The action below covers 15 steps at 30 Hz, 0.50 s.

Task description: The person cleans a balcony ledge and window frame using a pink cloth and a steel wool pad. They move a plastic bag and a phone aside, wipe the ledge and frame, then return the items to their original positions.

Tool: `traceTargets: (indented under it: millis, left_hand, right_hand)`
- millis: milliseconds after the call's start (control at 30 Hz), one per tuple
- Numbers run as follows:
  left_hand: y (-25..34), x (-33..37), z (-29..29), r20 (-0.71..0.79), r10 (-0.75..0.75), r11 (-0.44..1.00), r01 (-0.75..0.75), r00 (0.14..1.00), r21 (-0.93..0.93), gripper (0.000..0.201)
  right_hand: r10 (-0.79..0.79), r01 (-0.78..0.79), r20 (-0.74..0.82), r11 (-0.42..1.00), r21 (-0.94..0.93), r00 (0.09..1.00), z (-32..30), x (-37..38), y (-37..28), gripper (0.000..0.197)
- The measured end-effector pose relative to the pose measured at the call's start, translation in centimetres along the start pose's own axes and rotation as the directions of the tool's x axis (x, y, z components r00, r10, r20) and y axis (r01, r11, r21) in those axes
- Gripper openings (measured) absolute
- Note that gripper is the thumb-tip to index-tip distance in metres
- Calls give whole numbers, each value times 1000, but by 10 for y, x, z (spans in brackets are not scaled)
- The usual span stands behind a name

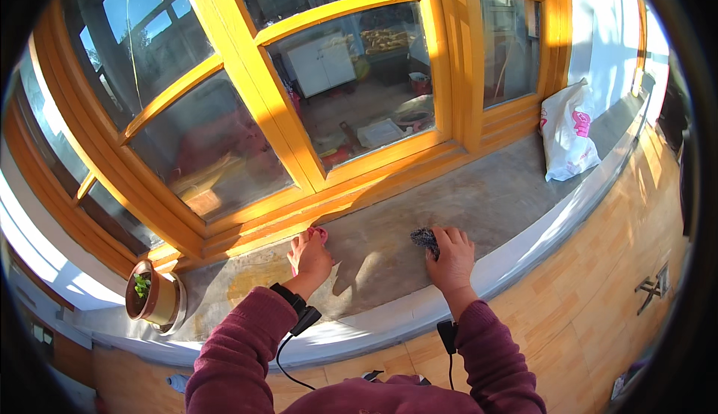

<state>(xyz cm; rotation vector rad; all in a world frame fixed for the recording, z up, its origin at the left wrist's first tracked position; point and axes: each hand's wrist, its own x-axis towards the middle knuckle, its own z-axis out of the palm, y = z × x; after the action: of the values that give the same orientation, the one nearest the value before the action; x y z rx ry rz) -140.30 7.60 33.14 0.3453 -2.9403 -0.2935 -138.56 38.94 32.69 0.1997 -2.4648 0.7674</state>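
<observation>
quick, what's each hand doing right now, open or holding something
Left hand: closed on a pink item, probably a cloth.
Right hand: closed on a dark speckled pad.

Your maroon sleeves [243, 332] before an orange-yellow window frame [454, 62].
In your left hand [310, 255] the cloth [322, 234] is pink; in your right hand [453, 258] the wad [423, 240] is black and grey, speckled. The sill [493, 204] is grey with brownish stains, the bag [568, 137] is white with pink print, the pot [162, 299] is brown and tan, and the floor [591, 309] has a light-brown plank pattern.
</observation>
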Motion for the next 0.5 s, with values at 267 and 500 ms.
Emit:
traceTargets:
  millis: [267, 500]
  left_hand:
    - [140, 10, 24, 14, 271, 956, -267, 963, -120, 43]
    - [93, -38, -7, 48, 513, 851, -501, 857, -158, 37]
  right_hand:
    - [14, -15, 16, 999, 33, 1000, -3, -1, 0, 51]
    - [2, -2, 4, 1000, -7, 1000, 4, -4, 7, 52]
